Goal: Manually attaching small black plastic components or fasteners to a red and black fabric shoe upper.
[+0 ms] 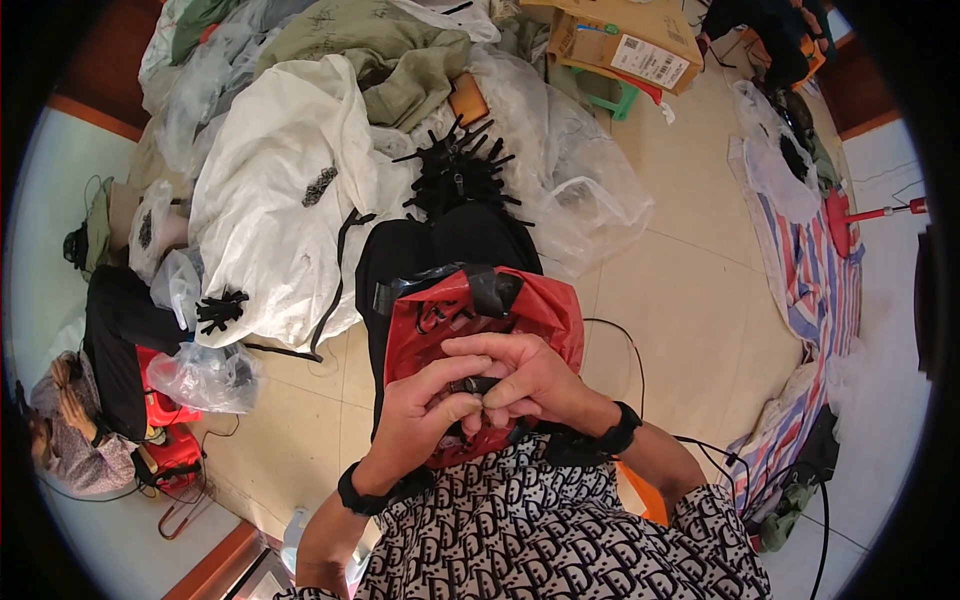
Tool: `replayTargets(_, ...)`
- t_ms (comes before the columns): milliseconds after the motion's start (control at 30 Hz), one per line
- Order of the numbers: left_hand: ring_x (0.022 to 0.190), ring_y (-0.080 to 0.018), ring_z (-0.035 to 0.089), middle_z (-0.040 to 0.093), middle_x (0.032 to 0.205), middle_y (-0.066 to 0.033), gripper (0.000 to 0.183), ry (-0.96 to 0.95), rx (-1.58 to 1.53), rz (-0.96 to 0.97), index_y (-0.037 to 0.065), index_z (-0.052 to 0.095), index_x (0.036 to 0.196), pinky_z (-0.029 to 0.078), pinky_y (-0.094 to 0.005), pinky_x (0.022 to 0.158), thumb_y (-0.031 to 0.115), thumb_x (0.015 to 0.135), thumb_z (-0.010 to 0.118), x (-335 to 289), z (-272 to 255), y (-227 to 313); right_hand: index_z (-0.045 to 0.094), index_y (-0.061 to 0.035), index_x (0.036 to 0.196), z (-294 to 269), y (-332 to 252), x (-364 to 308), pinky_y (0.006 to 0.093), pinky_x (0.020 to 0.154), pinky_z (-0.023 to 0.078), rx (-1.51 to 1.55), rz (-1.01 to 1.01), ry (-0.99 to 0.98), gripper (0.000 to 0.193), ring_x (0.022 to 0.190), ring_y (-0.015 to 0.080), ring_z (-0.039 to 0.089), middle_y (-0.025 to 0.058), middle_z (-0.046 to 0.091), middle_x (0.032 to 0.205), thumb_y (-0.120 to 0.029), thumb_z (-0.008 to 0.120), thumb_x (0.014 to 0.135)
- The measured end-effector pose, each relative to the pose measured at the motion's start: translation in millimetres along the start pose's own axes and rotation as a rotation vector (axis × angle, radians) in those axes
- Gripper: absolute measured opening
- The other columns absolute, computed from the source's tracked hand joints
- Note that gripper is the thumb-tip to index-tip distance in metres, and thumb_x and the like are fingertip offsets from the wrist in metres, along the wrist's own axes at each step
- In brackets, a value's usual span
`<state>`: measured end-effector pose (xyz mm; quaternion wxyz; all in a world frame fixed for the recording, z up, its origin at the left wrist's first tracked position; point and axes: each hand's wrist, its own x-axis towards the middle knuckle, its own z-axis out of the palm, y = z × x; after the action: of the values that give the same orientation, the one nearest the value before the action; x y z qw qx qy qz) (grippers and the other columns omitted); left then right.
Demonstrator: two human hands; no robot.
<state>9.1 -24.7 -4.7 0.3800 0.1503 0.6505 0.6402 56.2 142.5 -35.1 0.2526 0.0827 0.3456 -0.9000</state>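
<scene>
My left hand (432,398) and my right hand (535,378) meet over my lap. Between their fingertips they pinch a small dark piece (472,385), short and rounded, too covered to name. Both sets of fingers are closed around it from either side. Under the hands a red plastic bag (555,305) lies open across my thighs, with black tape on its far rim and some black bits inside. Just beyond my knees sits a spiky bundle of black strips (460,170). Each wrist wears a black band.
A large white sack (275,200) and clear plastic bags (570,170) lie ahead. A cardboard box (625,45) stands on a green stool (615,95). Another person (85,420) sits at left, near a small black bundle (222,312). Striped sheeting (800,270) and cables run along the right.
</scene>
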Motion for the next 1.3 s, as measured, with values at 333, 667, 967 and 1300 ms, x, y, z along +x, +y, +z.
replayTargets(333, 0.062, -0.011, 0.059, 0.062, 0.087, -0.0076, 0.033, -0.143, 0.232, -0.046, -0.001, 0.055, 0.105, 0.047, -0.0218, 0.058, -0.002, 0.072, 0.051, 1, -6, 7, 0.037, -0.0003, 0.127, 7, -14, -3, 0.0167, 0.044, 0.04, -0.189, 0.146, -0.034, 0.061, 0.054, 0.01, 0.056, 0.0118, 0.061, 0.079, 0.004, 0.055, 0.069)
replayTargets(667, 0.058, -0.0121, 0.056, 0.061, 0.079, -0.0082, 0.033, -0.136, 0.421, 0.17, 0.0, 0.052, 0.109, 0.046, -0.0233, 0.056, 0.001, 0.076, 0.049, 5, 0, 20, 0.039, -0.0065, 0.127, 9, -18, -6, 0.0188, 0.052, 0.044, -0.668, -0.186, 0.056, 0.059, 0.059, 0.008, 0.057, 0.0067, 0.061, 0.082, 0.001, 0.057, 0.072)
replayTargets(967, 0.056, -0.0091, 0.054, 0.056, 0.067, -0.0046, 0.023, 0.013, -0.042, -0.036, 0.0, 0.052, 0.104, 0.044, -0.0212, 0.054, 0.003, 0.083, 0.046, 7, -10, 9, 0.043, -0.0033, 0.123, 13, -15, -4, 0.0172, 0.046, 0.037, -0.266, -0.059, 0.162, 0.055, 0.052, 0.0047, 0.049, 0.0013, 0.057, 0.066, 0.003, 0.059, 0.071)
replayTargets(1300, 0.057, -0.0071, 0.052, 0.055, 0.063, -0.0024, 0.028, 0.01, -0.051, 0.088, -0.001, 0.051, 0.11, 0.043, -0.0199, 0.057, 0.004, 0.083, 0.046, 12, -16, 20, 0.06, -0.0004, 0.077, 13, -12, -3, 0.0167, 0.039, 0.03, -0.264, -0.194, 0.281, 0.006, 0.043, 0.0035, 0.045, 0.0033, 0.057, 0.059, -0.003, 0.062, 0.073)
